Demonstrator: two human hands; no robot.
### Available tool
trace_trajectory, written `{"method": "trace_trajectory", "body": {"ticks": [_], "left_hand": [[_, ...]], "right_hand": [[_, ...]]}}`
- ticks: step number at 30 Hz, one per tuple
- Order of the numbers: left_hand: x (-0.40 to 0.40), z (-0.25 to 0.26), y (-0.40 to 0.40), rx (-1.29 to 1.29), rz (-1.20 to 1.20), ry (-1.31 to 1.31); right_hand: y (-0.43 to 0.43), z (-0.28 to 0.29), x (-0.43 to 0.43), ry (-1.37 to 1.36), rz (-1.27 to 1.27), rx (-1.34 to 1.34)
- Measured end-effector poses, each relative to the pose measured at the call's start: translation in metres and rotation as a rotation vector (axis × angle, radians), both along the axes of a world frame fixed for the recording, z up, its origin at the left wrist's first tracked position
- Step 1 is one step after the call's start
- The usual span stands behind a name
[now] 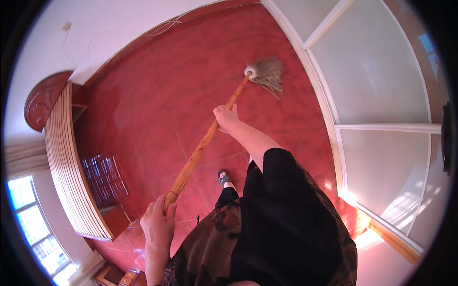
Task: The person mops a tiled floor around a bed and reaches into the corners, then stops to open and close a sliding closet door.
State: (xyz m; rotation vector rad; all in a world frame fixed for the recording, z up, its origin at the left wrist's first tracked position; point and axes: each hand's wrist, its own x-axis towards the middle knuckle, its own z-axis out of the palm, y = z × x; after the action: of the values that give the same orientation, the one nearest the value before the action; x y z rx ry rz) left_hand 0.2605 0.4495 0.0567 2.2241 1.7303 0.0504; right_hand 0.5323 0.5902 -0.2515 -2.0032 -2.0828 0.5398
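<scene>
A string mop point(266, 73) with a long wooden handle lies against the red floor point(154, 107), its grey-brown strands spread to the right of a white collar. My right hand point(227, 118) is closed round the handle about a third of the way up from the mop head. Lower left in the picture, my left hand point(159, 218) grips the handle's top end. The handle runs diagonally between the two hands. One sandalled foot point(224, 178) shows on the floor below the handle.
A slatted wooden bed frame point(59, 153) with a carved headboard point(48, 102) stands at left. Pale panelled doors with white frames point(322, 93) line the right side. A thin cable point(164, 28) runs by the far wall. Small wooden furniture point(114, 275) stands at the bottom left, near a window point(35, 221).
</scene>
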Motion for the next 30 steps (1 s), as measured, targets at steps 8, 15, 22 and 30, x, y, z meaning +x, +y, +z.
{"method": "trace_trajectory", "body": {"ticks": [8,15,22,30], "left_hand": [[-0.076,0.033,-0.079,0.19,0.148,-0.062],[-0.129,0.065,-0.068,0.954,0.194,-0.03],[-0.114,0.109,-0.005,0.999,0.162,-0.14],[-0.07,0.082,0.023,0.503,0.341,-0.261]], "right_hand": [[-0.025,-0.015,-0.135,0.484,0.203,0.105],[-0.066,0.049,-0.194,0.622,0.21,0.122],[-0.102,0.063,-0.185,0.649,0.173,-0.051],[-0.18,0.045,-0.121,0.583,0.041,-0.309]]}}
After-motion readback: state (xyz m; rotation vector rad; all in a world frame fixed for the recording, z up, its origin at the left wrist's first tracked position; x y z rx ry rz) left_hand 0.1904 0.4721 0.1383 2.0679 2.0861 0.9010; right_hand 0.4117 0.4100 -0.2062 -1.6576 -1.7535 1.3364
